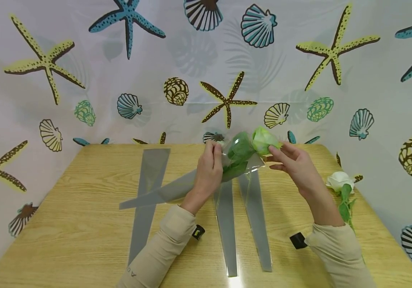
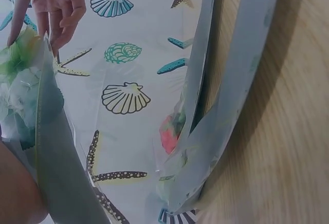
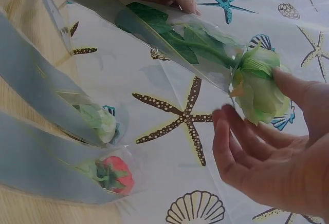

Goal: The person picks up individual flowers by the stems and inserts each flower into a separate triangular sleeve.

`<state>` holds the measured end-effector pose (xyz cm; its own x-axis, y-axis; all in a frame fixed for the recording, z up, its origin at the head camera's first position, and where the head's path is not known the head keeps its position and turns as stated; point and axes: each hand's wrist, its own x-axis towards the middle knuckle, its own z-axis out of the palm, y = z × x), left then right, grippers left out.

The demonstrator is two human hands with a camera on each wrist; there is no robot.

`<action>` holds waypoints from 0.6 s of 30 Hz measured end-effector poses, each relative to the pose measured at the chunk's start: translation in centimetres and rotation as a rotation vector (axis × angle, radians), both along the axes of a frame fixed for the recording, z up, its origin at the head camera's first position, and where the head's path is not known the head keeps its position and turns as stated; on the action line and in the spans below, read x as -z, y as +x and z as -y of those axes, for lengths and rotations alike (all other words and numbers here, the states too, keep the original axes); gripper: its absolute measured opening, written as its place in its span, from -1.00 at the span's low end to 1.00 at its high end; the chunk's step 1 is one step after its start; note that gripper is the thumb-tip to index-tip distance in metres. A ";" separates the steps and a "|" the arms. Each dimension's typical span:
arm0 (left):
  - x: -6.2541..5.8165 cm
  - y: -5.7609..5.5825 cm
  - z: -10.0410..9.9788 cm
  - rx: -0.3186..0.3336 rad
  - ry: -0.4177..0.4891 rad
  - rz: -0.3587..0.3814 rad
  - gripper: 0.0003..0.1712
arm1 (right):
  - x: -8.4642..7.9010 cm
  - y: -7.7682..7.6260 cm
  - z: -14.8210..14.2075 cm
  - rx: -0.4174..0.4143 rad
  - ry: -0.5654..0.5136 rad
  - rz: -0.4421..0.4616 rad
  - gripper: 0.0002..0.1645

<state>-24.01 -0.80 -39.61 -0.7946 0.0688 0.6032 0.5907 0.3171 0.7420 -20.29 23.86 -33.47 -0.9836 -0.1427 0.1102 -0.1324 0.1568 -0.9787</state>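
A pale green rose (image 1: 262,141) with dark green leaves sits in a clear-fronted, grey-backed flower sleeve (image 1: 177,188), its bloom at the wide mouth. My left hand (image 1: 209,166) grips this sleeve below the mouth and holds it slanted above the table. My right hand (image 1: 297,164) holds the bloom at its outer side. In the right wrist view the thumb (image 3: 290,82) lies against the petals of the rose (image 3: 259,88), and a finger passes behind them. The other fingers hang loosely below.
Two filled sleeves lie mid-table, one with a red flower (image 3: 119,175), one with a whitish flower (image 3: 105,124). Another grey sleeve (image 1: 155,160) lies left. A white rose (image 1: 340,182) lies near the right edge. Patterned cloth (image 1: 148,80) hangs behind the table (image 1: 83,224).
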 end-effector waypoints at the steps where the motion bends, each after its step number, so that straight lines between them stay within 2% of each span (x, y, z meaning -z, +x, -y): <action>1: 0.0 0.0 0.0 0.003 0.006 0.001 -0.66 | -0.1 0.1 -0.1 0.023 0.019 -0.025 -0.40; 3: -0.1 0.0 0.1 0.005 0.010 0.004 -0.66 | -0.3 0.3 -0.1 0.093 0.024 -0.088 -0.41; 6: -0.2 0.0 0.1 -0.002 0.011 0.012 -0.66 | -0.6 0.8 0.1 0.221 -0.036 -0.229 -0.63; 8: -0.2 -0.1 0.1 -0.007 0.011 0.016 -0.65 | -0.9 1.2 0.4 0.276 -0.004 -0.323 -0.78; 10: -0.2 -0.2 0.1 -0.012 0.013 0.016 -0.65 | -1.3 1.7 0.7 0.299 0.082 -0.389 -0.78; 12: -0.2 -0.3 0.2 -0.018 0.018 0.020 -0.65 | -1.9 2.4 0.8 0.275 0.248 -0.400 -0.73; 14: -0.2 -0.3 0.2 -0.029 0.028 0.020 -0.65 | -2.2 2.9 0.9 0.209 0.399 -0.361 -0.73; 18: -0.2 -0.3 0.3 -0.035 0.046 0.034 -0.65 | -2.3 2.9 1.3 0.096 0.612 -0.268 -0.68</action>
<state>-24.28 -1.09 -39.43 -0.8164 0.0132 0.5774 0.5537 0.3025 0.7759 -17.36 22.61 -31.22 -0.9448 -0.1704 0.2797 -0.3164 0.6954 -0.6452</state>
